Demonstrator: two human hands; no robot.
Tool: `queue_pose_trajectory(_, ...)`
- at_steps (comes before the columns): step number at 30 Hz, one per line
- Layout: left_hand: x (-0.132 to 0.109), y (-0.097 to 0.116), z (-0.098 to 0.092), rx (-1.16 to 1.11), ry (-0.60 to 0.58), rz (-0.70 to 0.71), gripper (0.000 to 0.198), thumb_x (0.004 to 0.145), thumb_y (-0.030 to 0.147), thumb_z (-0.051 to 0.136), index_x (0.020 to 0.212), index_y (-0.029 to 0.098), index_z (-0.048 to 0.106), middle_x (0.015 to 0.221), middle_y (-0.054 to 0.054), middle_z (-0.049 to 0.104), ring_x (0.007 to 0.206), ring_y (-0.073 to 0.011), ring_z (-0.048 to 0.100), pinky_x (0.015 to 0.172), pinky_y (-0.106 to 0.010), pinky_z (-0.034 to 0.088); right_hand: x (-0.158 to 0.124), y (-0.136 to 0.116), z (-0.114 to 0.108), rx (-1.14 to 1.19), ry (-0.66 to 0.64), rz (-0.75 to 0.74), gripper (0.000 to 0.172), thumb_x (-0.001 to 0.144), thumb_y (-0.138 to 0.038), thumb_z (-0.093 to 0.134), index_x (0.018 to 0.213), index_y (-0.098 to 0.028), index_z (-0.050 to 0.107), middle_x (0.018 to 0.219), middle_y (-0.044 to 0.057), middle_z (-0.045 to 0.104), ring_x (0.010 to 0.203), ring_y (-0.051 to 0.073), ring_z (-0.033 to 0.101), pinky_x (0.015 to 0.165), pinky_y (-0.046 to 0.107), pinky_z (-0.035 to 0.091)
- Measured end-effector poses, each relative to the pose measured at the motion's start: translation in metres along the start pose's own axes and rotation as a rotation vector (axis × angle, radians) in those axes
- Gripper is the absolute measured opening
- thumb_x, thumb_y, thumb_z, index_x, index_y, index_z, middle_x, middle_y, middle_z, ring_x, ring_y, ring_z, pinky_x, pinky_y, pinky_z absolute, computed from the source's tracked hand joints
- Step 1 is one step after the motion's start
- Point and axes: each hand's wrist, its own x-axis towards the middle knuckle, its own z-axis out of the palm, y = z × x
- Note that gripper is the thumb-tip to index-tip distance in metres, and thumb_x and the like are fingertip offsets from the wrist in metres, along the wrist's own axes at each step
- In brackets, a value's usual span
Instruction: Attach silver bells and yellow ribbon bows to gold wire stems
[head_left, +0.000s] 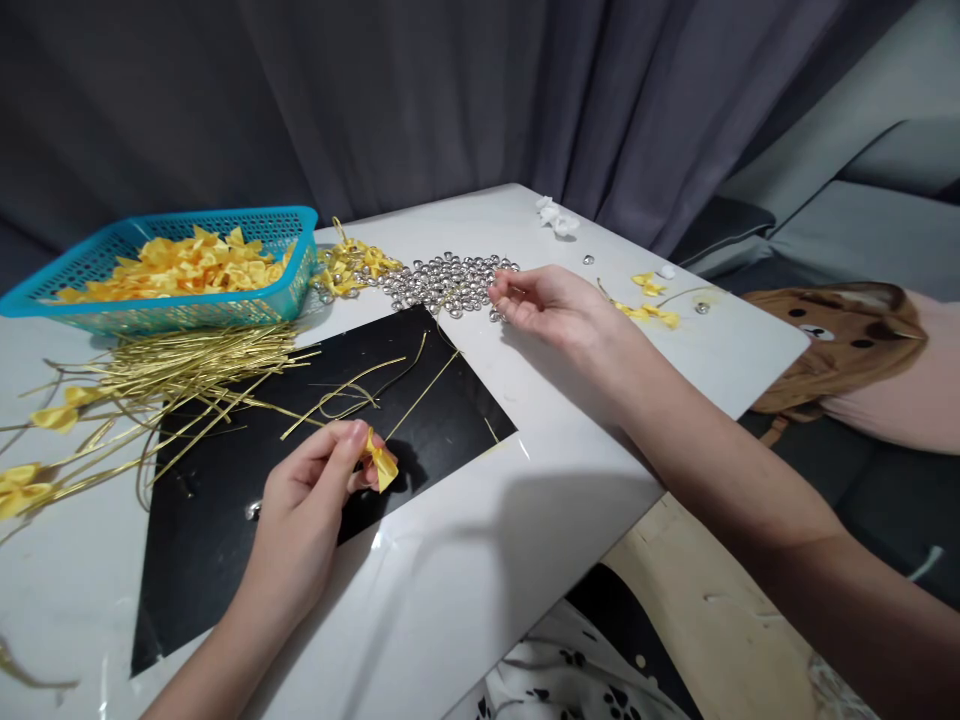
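Note:
My left hand (pixel 319 490) pinches a yellow ribbon bow (pixel 381 462) between thumb and fingers, over a black board (pixel 225 560). A thin gold tie (pixel 421 396) runs up and right from the bow. My right hand (pixel 551 310) is at the right edge of a pile of shiny silver beads (pixel 442 280), thumb and fingertips drawn together. Whatever may be between those fingertips is too small to make out. Under my left wrist a silver piece (pixel 253 510) shows on the board.
A blue basket (pixel 300 260) of yellow bows (pixel 187 268) stands at the back left, with a bundle of gold ties (pixel 202 365) before it. Finished-looking bows (pixel 352 265) lie by the beads, and others (pixel 649 312) at right. White scraps (pixel 556 217) lie near the far edge.

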Motion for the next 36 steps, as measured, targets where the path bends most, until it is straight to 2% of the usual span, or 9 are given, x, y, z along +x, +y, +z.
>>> queue_pose_trajectory(7, 0.000, 0.000, -0.001, -0.025, 0.011, -0.033, 0.028, 0.066, 0.045, 0.077, 0.068, 0.018, 0.069, 0.062, 0.002, 0.062, 0.056, -0.0082, 0.053, 0.053, -0.014, 0.046, 0.000, 0.002, 0.000, -0.017, -0.011, 0.009, 0.023, 0.085, 0.004, 0.034, 0.077, -0.015, 0.043, 0.073, 0.000, 0.045, 0.054, 0.001, 0.045, 0.049, 0.007, 0.044)
queue_pose_trajectory(12, -0.001, 0.003, 0.000, -0.038, 0.010, -0.108, 0.031, 0.052, 0.036, 0.087, 0.074, 0.019, 0.071, 0.070, 0.002, 0.068, 0.063, -0.0088, 0.060, 0.060, -0.014, 0.050, 0.001, 0.002, -0.002, -0.082, -0.036, 0.110, 0.024, 0.082, 0.006, 0.034, 0.074, -0.015, 0.042, 0.062, -0.003, 0.038, 0.043, 0.000, 0.027, 0.037, 0.009, 0.024)
queue_pose_trajectory(15, -0.001, 0.005, 0.001, -0.021, -0.034, -0.120, 0.026, 0.059, 0.037, 0.083, 0.072, 0.020, 0.069, 0.062, 0.004, 0.063, 0.056, -0.0074, 0.055, 0.051, -0.013, 0.047, 0.004, 0.002, -0.003, -0.102, -0.042, 0.104, 0.025, 0.082, 0.005, 0.035, 0.070, -0.017, 0.039, 0.058, -0.005, 0.033, 0.042, 0.000, 0.020, 0.036, 0.011, 0.017)
queue_pose_trajectory(19, -0.002, 0.008, 0.002, -0.017, -0.080, -0.106, 0.019, 0.070, 0.037, 0.074, 0.070, 0.020, 0.065, 0.056, 0.005, 0.052, 0.050, -0.0067, 0.045, 0.041, -0.011, 0.039, 0.007, 0.006, -0.004, -0.112, -0.041, 0.094, 0.025, 0.080, 0.005, 0.035, 0.069, -0.018, 0.038, 0.056, -0.005, 0.032, 0.042, 0.001, 0.019, 0.037, 0.012, 0.016)
queue_pose_trajectory(24, -0.003, 0.011, 0.001, -0.046, -0.099, -0.070, 0.014, 0.072, 0.033, 0.071, 0.075, 0.021, 0.066, 0.093, -0.001, 0.065, 0.069, -0.0105, 0.055, 0.050, -0.014, 0.046, 0.009, 0.014, -0.003, -0.139, -0.040, 0.110, 0.025, 0.077, 0.006, 0.037, 0.069, -0.018, 0.038, 0.057, -0.004, 0.034, 0.042, 0.002, 0.018, 0.036, 0.013, 0.015)
queue_pose_trajectory(26, -0.004, 0.012, 0.001, -0.094, -0.126, -0.081, 0.014, 0.071, 0.033, 0.071, 0.074, 0.021, 0.064, 0.082, 0.000, 0.065, 0.062, -0.0099, 0.054, 0.048, -0.015, 0.045, 0.009, 0.017, -0.003, -0.147, -0.040, 0.116, 0.026, 0.077, 0.006, 0.037, 0.068, -0.018, 0.037, 0.058, -0.004, 0.032, 0.042, 0.002, 0.017, 0.036, 0.013, 0.015)
queue_pose_trajectory(29, -0.004, 0.013, 0.000, -0.148, -0.131, -0.092, 0.017, 0.068, 0.034, 0.074, 0.072, 0.022, 0.063, 0.060, 0.003, 0.058, 0.051, -0.0081, 0.047, 0.045, -0.014, 0.042, 0.009, 0.020, -0.002, -0.152, -0.031, 0.118, 0.027, 0.078, 0.006, 0.035, 0.068, -0.018, 0.036, 0.058, -0.005, 0.030, 0.042, 0.002, 0.016, 0.037, 0.013, 0.015)
queue_pose_trajectory(33, -0.003, 0.011, -0.001, -0.128, -0.094, -0.109, 0.020, 0.066, 0.033, 0.076, 0.068, 0.020, 0.062, 0.056, 0.005, 0.053, 0.049, -0.0060, 0.042, 0.044, -0.012, 0.041, 0.009, 0.015, -0.002, -0.143, -0.004, 0.096, 0.028, 0.079, 0.007, 0.030, 0.070, -0.018, 0.037, 0.059, -0.005, 0.032, 0.042, 0.002, 0.015, 0.036, 0.013, 0.014)
queue_pose_trajectory(36, -0.001, 0.011, -0.002, -0.011, -0.127, -0.151, 0.024, 0.065, 0.037, 0.078, 0.067, 0.018, 0.063, 0.055, 0.005, 0.053, 0.048, -0.0055, 0.044, 0.045, -0.013, 0.041, 0.009, 0.007, -0.003, -0.127, -0.015, 0.071, 0.027, 0.079, 0.006, 0.033, 0.069, -0.018, 0.036, 0.058, -0.005, 0.030, 0.042, 0.002, 0.016, 0.037, 0.013, 0.014)
